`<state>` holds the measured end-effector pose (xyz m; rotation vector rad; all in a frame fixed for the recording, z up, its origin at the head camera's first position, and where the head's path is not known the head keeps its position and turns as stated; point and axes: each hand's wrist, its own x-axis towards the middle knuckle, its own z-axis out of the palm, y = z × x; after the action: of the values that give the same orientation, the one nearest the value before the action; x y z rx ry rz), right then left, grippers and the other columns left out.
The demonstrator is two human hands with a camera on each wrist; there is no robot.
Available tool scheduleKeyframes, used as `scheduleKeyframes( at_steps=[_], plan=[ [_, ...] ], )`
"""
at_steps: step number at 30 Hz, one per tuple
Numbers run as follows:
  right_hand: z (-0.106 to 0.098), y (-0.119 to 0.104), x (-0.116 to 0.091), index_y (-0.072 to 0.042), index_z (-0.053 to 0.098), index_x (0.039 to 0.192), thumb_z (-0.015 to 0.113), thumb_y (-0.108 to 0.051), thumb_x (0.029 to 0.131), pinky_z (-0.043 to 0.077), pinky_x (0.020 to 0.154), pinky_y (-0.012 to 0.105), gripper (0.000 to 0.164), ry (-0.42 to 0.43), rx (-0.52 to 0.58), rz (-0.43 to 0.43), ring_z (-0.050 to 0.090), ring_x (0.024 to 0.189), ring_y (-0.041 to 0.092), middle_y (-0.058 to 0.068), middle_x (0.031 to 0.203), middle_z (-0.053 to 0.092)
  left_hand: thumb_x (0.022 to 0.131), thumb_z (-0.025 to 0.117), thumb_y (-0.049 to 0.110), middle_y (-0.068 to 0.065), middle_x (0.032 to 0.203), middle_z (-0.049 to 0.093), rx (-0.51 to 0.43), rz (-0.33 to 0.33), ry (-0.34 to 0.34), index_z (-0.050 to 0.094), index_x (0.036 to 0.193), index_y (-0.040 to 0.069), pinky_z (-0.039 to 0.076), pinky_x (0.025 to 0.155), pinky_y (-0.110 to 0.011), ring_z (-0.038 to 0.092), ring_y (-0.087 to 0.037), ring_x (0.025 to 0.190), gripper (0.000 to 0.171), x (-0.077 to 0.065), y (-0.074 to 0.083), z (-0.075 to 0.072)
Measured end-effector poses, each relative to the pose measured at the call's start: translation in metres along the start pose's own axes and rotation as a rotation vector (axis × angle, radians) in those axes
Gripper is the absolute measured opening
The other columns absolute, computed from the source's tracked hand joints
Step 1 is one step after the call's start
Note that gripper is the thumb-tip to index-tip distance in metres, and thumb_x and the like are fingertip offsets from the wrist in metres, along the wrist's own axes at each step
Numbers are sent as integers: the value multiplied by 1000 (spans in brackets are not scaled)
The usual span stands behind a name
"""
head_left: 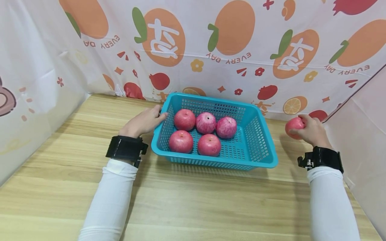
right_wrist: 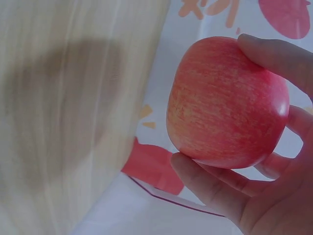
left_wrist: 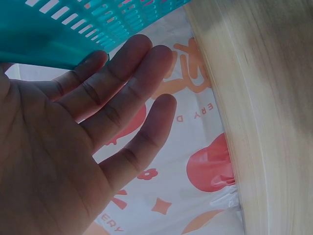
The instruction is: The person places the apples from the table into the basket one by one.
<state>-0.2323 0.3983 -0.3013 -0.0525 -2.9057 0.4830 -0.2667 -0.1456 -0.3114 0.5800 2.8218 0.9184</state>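
A turquoise plastic basket stands on the wooden table with several red apples in it, one front left being an apple with glossy skin. Two of the fruits, such as this streaked purplish-pink apple, look darker. My left hand is at the basket's left end, thumb over the rim and fingers outside; the index fingertip is against the wall and the other fingers extend loosely. To the right of the basket, my right hand grips a red apple between thumb and fingers, held above the table.
The wooden table runs up to a white curtain printed with fruit at the back. More pale sheeting borders the right side. A shadow falls on the tabletop near the held apple.
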Motion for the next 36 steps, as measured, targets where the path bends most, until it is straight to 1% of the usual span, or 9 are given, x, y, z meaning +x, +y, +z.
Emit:
scheduleKeyframes(
  at_steps=[2,10,18,27,31,36],
  plan=[
    [-2,-3,0,2,38,128,66,-25,77,39,77,67,64,9,2,-7,33,101,45,32,111,42,95,41,33,-14,93,59,0,1,1,41,115,0,54,70,-40,60,-17,73,38,0,0,0],
    [-5,-11,-1,0,35,133,65,-34,80,42,74,65,70,12,5,-5,32,100,48,33,114,38,95,41,33,-14,92,59,7,1,9,41,114,0,54,69,-40,59,-18,73,38,0,0,1],
    [-10,-18,2,2,36,131,67,-33,79,41,75,66,70,32,-3,-34,32,102,47,33,115,40,95,41,33,-14,91,58,1,0,8,41,113,0,54,69,-39,59,-18,73,38,-1,1,1],
    [-14,-27,1,-1,34,133,66,-38,79,43,73,65,73,13,7,-20,32,102,47,33,118,37,95,42,33,-13,92,59,-6,-7,7,41,114,1,54,69,-39,60,-18,73,38,-2,0,1],
    [-15,-28,0,-1,36,132,66,-36,79,43,73,64,71,18,4,-35,33,101,47,32,117,38,95,41,33,-14,92,59,-1,-5,2,40,115,0,54,70,-40,59,-18,74,39,-1,0,2],
    [-18,-31,2,-4,37,132,67,-36,78,43,72,65,69,36,1,-50,33,101,47,31,116,39,95,41,33,-15,93,58,4,-3,6,40,115,0,54,70,-40,59,-19,74,39,-2,1,0]
  ],
)
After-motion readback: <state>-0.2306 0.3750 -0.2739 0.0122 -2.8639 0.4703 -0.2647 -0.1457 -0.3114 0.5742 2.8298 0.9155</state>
